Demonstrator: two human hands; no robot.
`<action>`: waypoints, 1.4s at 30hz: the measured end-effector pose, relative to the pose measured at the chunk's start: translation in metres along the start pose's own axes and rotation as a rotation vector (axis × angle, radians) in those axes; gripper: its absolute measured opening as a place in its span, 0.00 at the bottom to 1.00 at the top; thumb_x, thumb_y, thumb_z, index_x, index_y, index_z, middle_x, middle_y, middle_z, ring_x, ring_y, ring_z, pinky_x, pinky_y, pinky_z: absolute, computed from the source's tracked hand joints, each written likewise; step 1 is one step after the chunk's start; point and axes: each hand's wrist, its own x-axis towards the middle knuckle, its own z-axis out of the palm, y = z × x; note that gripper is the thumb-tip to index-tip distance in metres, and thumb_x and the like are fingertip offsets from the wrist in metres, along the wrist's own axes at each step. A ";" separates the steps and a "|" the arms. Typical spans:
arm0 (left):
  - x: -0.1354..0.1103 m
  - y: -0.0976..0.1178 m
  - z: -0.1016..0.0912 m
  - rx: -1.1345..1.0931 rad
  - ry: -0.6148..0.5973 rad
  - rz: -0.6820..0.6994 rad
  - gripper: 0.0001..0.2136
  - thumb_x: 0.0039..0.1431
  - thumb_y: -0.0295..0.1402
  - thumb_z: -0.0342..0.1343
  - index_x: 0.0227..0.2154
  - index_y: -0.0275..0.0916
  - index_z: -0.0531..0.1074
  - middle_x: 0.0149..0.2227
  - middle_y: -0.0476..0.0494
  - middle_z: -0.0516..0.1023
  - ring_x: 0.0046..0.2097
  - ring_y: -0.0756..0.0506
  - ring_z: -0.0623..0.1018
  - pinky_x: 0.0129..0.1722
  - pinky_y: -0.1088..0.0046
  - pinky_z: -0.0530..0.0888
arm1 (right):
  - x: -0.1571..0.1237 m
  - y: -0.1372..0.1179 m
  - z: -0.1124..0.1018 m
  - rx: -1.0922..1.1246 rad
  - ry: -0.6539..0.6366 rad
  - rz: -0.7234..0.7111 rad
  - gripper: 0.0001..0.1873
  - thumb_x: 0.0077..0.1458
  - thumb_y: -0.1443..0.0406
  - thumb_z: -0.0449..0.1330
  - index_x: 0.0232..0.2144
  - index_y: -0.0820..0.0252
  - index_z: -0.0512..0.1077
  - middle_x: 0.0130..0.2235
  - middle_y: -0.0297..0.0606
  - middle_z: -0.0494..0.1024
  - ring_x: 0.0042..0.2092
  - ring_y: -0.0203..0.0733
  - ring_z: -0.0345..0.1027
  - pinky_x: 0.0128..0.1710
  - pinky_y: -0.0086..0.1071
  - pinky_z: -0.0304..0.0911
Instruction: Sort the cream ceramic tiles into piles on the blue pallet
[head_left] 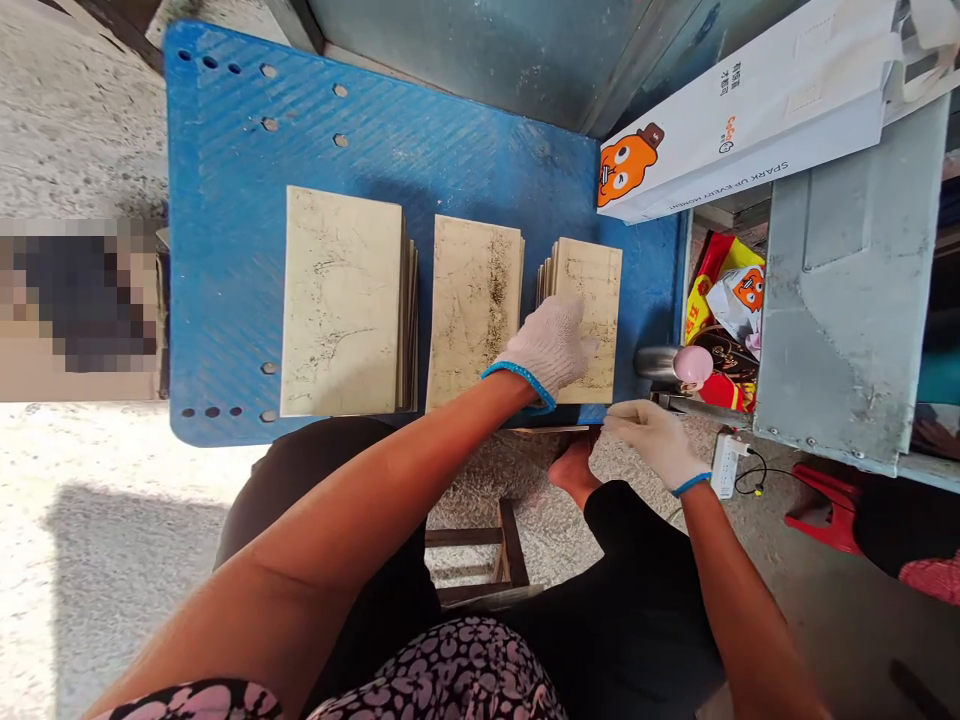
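Three stacks of thin beige boards lie on a blue plastic board (225,250). My left hand (550,345), in a white knit glove, rests flat with its fingers together on the right stack (596,290). My right hand (651,438), also gloved, is closed in a pinch on the end of a thin flat sheet (551,430) held just below the board's near edge. The middle stack (469,300) and the tallest left stack (341,300) sit untouched.
A white paper bag with an orange cartoon figure (750,100) lies at the upper right. Beside the blue board are snack packets (724,300), a steel bottle with a pink cap (675,365) and a grey metal housing (840,290). A wooden stool (487,560) stands between my legs.
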 end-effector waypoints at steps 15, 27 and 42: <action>-0.024 0.004 0.010 0.077 -0.224 0.141 0.11 0.57 0.33 0.52 0.39 0.39 0.76 0.43 0.37 0.77 0.47 0.38 0.76 0.46 0.64 0.71 | 0.010 0.009 0.077 -0.954 -0.337 -0.178 0.13 0.64 0.67 0.51 0.38 0.60 0.76 0.41 0.43 0.78 0.44 0.46 0.70 0.38 0.33 0.58; -0.051 -0.012 0.013 0.230 -0.690 0.327 0.15 0.30 0.29 0.68 0.28 0.40 0.78 0.35 0.37 0.80 0.41 0.34 0.79 0.44 0.63 0.72 | -0.066 -0.021 -0.003 -0.851 -0.214 -0.373 0.14 0.61 0.64 0.52 0.39 0.54 0.78 0.37 0.42 0.79 0.40 0.49 0.72 0.38 0.37 0.61; -0.041 -0.005 0.021 -0.220 -0.414 0.434 0.09 0.54 0.33 0.53 0.22 0.37 0.73 0.21 0.49 0.70 0.27 0.49 0.70 0.27 0.74 0.63 | -0.051 -0.051 -0.041 0.561 0.468 -0.207 0.18 0.52 0.51 0.64 0.38 0.57 0.76 0.34 0.36 0.78 0.30 0.36 0.68 0.34 0.33 0.68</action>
